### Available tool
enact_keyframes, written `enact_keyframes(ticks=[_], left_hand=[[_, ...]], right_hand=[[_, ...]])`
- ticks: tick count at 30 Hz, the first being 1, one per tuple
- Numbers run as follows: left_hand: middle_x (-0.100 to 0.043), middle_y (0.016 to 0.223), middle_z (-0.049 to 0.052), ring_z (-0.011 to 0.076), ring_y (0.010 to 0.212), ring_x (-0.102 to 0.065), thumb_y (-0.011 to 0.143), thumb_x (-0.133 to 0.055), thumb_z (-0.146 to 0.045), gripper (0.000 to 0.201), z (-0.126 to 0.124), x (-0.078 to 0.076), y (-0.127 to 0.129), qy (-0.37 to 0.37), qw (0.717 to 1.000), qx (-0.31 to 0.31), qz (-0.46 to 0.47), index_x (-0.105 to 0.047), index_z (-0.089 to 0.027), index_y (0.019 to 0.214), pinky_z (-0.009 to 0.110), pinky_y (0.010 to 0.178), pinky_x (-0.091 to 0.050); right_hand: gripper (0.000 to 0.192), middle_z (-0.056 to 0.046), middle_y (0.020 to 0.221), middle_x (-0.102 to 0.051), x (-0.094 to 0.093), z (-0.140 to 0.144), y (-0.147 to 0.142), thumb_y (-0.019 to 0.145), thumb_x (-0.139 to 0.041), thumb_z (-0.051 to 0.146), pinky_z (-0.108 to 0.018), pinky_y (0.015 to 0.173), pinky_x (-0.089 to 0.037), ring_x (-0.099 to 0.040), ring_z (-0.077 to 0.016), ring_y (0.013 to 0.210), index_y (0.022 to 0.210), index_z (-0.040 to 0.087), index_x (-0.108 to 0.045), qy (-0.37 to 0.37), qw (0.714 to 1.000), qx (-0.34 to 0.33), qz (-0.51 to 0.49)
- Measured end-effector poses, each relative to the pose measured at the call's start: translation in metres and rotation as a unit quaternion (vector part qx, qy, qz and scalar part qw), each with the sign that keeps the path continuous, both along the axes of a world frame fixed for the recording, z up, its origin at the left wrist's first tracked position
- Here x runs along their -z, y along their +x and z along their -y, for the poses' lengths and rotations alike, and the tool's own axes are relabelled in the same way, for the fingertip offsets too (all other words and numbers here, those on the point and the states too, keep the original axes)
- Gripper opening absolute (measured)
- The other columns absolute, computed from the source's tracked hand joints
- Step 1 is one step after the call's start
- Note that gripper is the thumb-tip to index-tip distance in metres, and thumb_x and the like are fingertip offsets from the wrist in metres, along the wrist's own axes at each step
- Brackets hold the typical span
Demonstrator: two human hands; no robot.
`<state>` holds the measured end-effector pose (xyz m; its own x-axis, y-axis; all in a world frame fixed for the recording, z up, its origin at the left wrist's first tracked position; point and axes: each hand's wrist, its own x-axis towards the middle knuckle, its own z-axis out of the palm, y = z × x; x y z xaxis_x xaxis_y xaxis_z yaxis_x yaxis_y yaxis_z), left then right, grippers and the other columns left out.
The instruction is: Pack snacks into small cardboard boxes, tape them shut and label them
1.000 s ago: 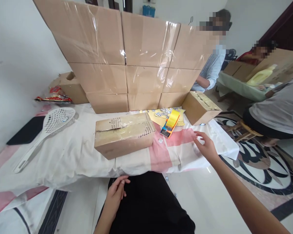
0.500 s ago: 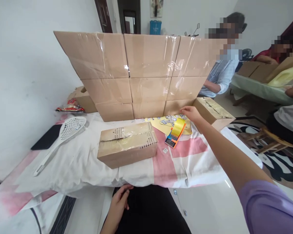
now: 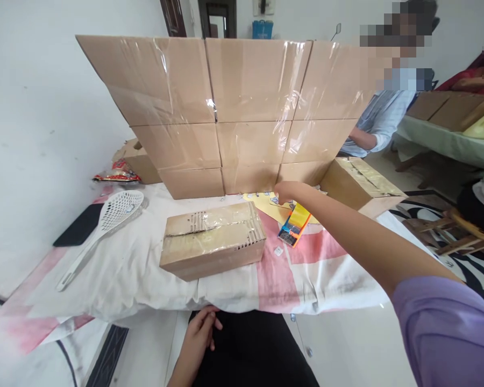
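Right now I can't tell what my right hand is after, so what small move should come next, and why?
Probably lower the right hand a little onto the yellow sheet. The fingers hover just over it, behind the tape dispenser, and hold nothing. The left hand rests in the lap, so the right does the work.

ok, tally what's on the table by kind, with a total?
Taped brown cardboard boxes in the back stack: 9
Brown cardboard boxes off the stack (front, right, left rear): 3
White plastic slotted skimmer: 1
Orange tape dispenser with yellow roll: 1
Yellow printed sheet, under the right hand: 1
Black flat pad: 1
Red snack packet: 1
Total: 17
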<state>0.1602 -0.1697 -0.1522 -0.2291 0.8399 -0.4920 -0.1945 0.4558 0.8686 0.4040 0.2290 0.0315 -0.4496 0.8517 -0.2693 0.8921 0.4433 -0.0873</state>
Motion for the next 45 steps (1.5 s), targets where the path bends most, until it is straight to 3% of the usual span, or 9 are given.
enact_keyframes(ticks=[5, 11, 17, 23, 26, 30, 32, 37, 45], left_hand=[[-0.061, 0.06, -0.001, 0.0087, 0.037, -0.04, 0.067, -0.071, -0.072, 0.062, 0.006, 0.008, -0.002, 0.0, 0.999, 0.023, -0.026, -0.069, -0.016, 0.095, 0.022, 0.034, -0.036], [-0.059, 0.061, -0.002, 0.0094, 0.039, -0.043, 0.074, -0.066, -0.07, 0.058, 0.008, 0.012, -0.003, 0.017, 0.998, 0.04, -0.054, -0.069, -0.017, 0.098, 0.021, 0.037, -0.037], [-0.06, 0.061, -0.002, 0.0085, 0.038, -0.041, 0.074, -0.067, -0.07, 0.059, 0.01, 0.019, -0.006, 0.013, 0.999, 0.034, -0.031, -0.07, -0.016, 0.1, 0.021, 0.034, -0.035], [-0.059, 0.06, -0.003, 0.0074, 0.036, -0.04, 0.074, -0.068, -0.068, 0.057, 0.009, 0.018, -0.007, 0.021, 0.999, 0.03, -0.028, -0.069, -0.016, 0.097, 0.019, 0.033, -0.035], [-0.058, 0.06, -0.003, 0.0072, 0.036, -0.038, 0.074, -0.068, -0.067, 0.056, 0.004, 0.017, -0.006, 0.016, 1.0, 0.026, -0.007, -0.068, -0.016, 0.098, 0.02, 0.033, -0.036], [-0.059, 0.061, -0.003, 0.0079, 0.038, -0.04, 0.075, -0.069, -0.066, 0.053, 0.003, 0.016, -0.005, 0.023, 0.999, 0.029, -0.016, -0.067, -0.017, 0.096, 0.02, 0.034, -0.037], [-0.058, 0.06, -0.003, 0.0081, 0.038, -0.04, 0.075, -0.068, -0.066, 0.054, 0.005, 0.015, -0.005, 0.021, 0.999, 0.03, -0.024, -0.067, -0.016, 0.096, 0.02, 0.034, -0.037], [-0.057, 0.059, -0.003, 0.0072, 0.037, -0.039, 0.077, -0.067, -0.065, 0.054, 0.008, 0.011, -0.004, 0.023, 0.999, 0.024, -0.024, -0.069, -0.015, 0.098, 0.02, 0.034, -0.037], [-0.057, 0.06, -0.004, 0.0062, 0.036, -0.037, 0.08, -0.064, -0.063, 0.053, 0.008, 0.009, -0.003, 0.029, 0.999, 0.013, -0.034, -0.069, -0.015, 0.1, 0.019, 0.035, -0.036]], right_hand=[[0.026, -0.019, 0.094, -0.076, 0.01, 0.006, -0.012, 0.065, -0.082, 0.016, -0.044, 0.087, -0.053, -0.07, -0.033, 0.094, 0.089, 0.008, -0.077, -0.041, 0.991, -0.004, 0.131], [0.026, -0.021, 0.114, -0.073, 0.006, 0.009, -0.014, 0.079, -0.07, 0.011, -0.04, 0.093, -0.049, -0.067, -0.0309, 0.108, 0.104, 0.009, -0.076, -0.037, 0.987, -0.015, 0.157], [0.022, -0.02, 0.115, -0.072, -0.008, 0.012, -0.013, 0.085, -0.06, 0.013, -0.037, 0.085, -0.048, -0.067, -0.0318, 0.105, 0.101, 0.012, -0.075, -0.001, 0.996, -0.027, 0.085], [0.022, -0.01, 0.103, -0.072, -0.034, 0.036, -0.004, 0.098, -0.042, 0.023, -0.029, 0.076, -0.045, -0.065, -0.0199, 0.09, 0.104, 0.017, -0.062, 0.078, 0.992, -0.036, -0.088], [0.021, -0.004, 0.082, -0.067, -0.035, 0.069, -0.002, 0.099, -0.042, 0.035, -0.028, 0.069, -0.045, -0.061, -0.0159, 0.072, 0.094, 0.02, -0.056, 0.075, 0.951, 0.004, -0.299], [0.026, 0.003, 0.063, -0.057, -0.017, 0.123, -0.008, 0.092, -0.057, 0.042, -0.028, 0.061, -0.041, -0.053, -0.0132, 0.056, 0.077, 0.023, -0.05, -0.001, 0.794, 0.059, -0.604], [0.027, 0.003, 0.062, -0.057, -0.006, 0.146, -0.014, 0.093, -0.057, 0.041, -0.028, 0.06, -0.039, -0.052, -0.013, 0.056, 0.074, 0.023, -0.049, -0.017, 0.754, 0.064, -0.653], [0.027, 0.003, 0.064, -0.055, 0.004, 0.18, -0.027, 0.094, -0.057, 0.039, -0.029, 0.06, -0.04, -0.053, -0.0137, 0.059, 0.074, 0.022, -0.052, 0.012, 0.752, 0.082, -0.653], [0.025, -0.001, 0.078, -0.055, 0.036, 0.189, -0.033, 0.09, -0.065, 0.038, -0.029, 0.061, -0.042, -0.051, -0.0143, 0.067, 0.074, 0.021, -0.055, 0.104, 0.745, 0.12, -0.648]])
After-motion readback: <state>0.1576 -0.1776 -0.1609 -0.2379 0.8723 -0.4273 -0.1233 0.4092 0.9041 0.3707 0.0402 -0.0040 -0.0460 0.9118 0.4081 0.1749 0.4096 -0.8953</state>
